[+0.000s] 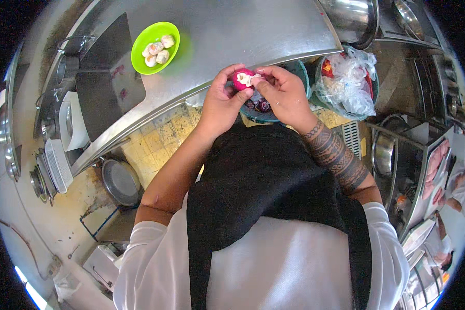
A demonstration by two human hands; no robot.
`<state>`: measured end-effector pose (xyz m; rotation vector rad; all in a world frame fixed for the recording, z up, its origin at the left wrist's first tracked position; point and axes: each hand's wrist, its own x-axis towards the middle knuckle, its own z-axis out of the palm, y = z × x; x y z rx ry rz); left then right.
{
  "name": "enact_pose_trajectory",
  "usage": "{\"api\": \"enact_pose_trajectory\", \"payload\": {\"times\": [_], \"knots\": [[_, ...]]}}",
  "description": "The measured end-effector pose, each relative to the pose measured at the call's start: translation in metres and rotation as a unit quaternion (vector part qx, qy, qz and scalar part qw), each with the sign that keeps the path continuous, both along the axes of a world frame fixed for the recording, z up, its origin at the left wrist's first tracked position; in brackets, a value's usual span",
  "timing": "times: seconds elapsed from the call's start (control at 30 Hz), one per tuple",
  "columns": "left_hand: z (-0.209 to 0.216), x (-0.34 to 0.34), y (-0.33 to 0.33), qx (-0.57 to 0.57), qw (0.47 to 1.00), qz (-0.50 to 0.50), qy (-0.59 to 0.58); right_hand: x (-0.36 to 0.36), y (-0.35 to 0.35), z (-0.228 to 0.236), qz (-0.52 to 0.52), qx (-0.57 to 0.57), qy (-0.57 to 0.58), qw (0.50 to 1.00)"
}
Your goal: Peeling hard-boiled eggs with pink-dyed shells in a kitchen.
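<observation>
Above a bin at the edge of the steel counter, I hold a partly peeled egg with a bright magenta shell; white shows where the shell is off. My left hand is closed round it, thumb along its near side. The thumb and fingers of my right hand pinch at the egg's opened right side. Just below, the bin holds dark and magenta scraps like shell pieces. On the counter at the far left, a lime green bowl carries several peeled, whitish eggs, some with orange patches.
The steel counter spans the far side. Right of my hands stands a bin with a clear plastic bag; a large steel pot is beyond it. A pan sits low at left. Another person is at the far right.
</observation>
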<state>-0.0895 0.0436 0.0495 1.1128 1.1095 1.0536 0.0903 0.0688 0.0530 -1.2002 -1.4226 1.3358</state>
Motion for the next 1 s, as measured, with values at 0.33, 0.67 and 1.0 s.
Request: {"api": "enact_pose_trajectory", "payload": {"times": [0.33,0.67,1.0], "knots": [[0.008,-0.015,0.002,-0.08,0.994,-0.062,-0.029,-0.005,-0.005,-0.004,-0.007,-0.008,0.02,1.0],[0.004,-0.023,0.004,-0.138,0.952,-0.068,-0.264,-0.001,0.0,0.013,-0.015,-0.063,0.046,0.997],[0.003,-0.008,0.004,-0.151,0.974,-0.071,-0.153,0.011,0.002,-0.009,-0.021,0.001,-0.102,0.995]]}}
